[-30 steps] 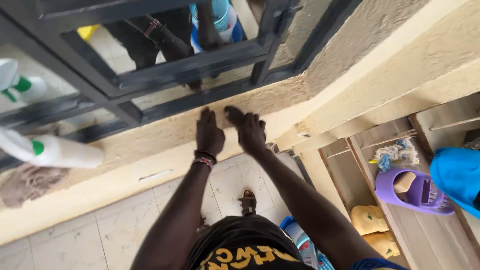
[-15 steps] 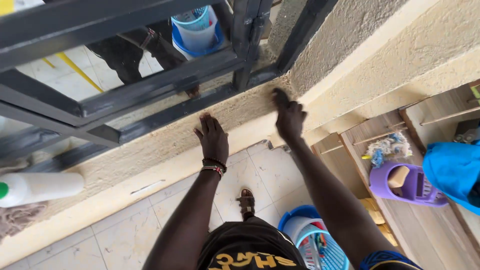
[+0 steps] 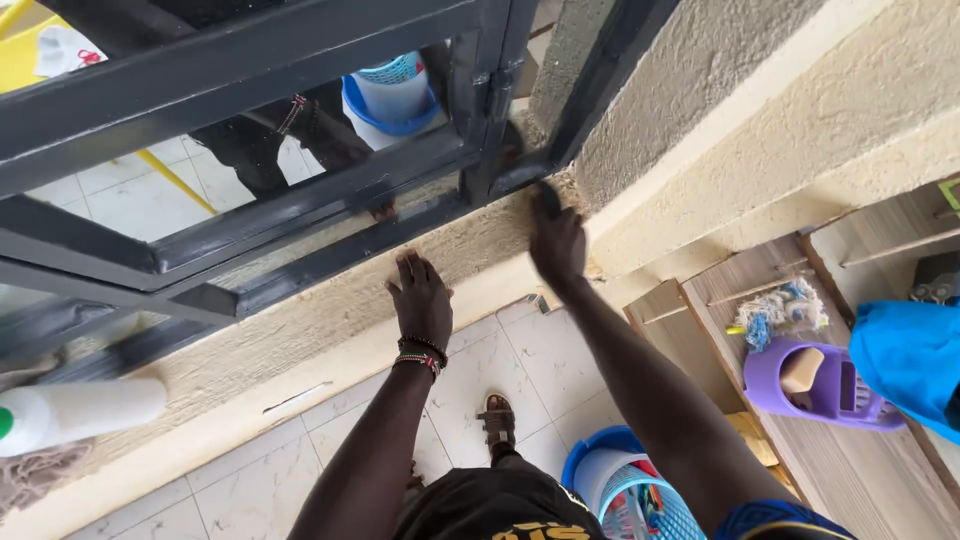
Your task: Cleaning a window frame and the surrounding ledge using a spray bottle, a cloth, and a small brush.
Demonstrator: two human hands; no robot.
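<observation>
L hand (image 3: 422, 297) flat, palm down on the rough plaster window sill (image 3: 330, 300), fingers spread and empty — beaded bracelets at the wrist. R hand (image 3: 556, 240) well apart from it, reaching up to the sill's far corner where the dark metal window frame (image 3: 300, 215) meets the textured wall (image 3: 690, 90); fingertips touch the frame's bottom corner. Can't tell if R holds a cloth — nothing visible, fingers look loosely extended.

Step, as I read it: wiping/brushing along the sill by hand, now at the corner end. Next move prob. needs fingertips worked into the tight frame-sill joint, w/ L hand bracing.

Containers: white spray bottle (image 3: 75, 412) lying on its side on the sill at left, contents unseen, rag (image 3: 30, 480) just under it. Blue bucket (image 3: 625, 480) on the tiled floor beside the person's sandalled foot (image 3: 497, 420), holding a light-blue basket w/ small items, too blurred to ID. Purple caddy (image 3: 815, 380) on the wooden shelf at right holds a tan sponge-like block.
</observation>
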